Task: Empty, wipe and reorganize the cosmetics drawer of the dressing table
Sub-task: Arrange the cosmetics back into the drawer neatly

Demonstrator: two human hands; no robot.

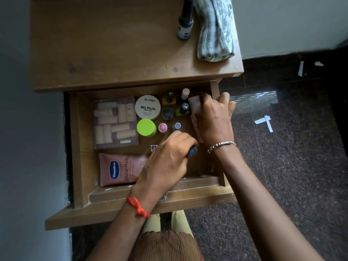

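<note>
The drawer [82, 147] under the tabletop [113, 44] stands open, neatly stocked, so reorganizing looks nearly done: only a dark bottle [185, 21] remains above beside the cloth [214, 31], while the right hand [212, 119] clasps a pink tube [194, 105] and the left hand [169, 161] closes around a dark-capped item [192, 151].

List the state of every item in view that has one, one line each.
drawer: pulled open, still stocked
left hand: closed on a dark-capped item
right hand: gripping a pale pink pack
Vaseline tube: lying flat
nail polish remover tub: lid on
grey cloth: folded on the tabletop
dark bottle: upright, capped
</note>
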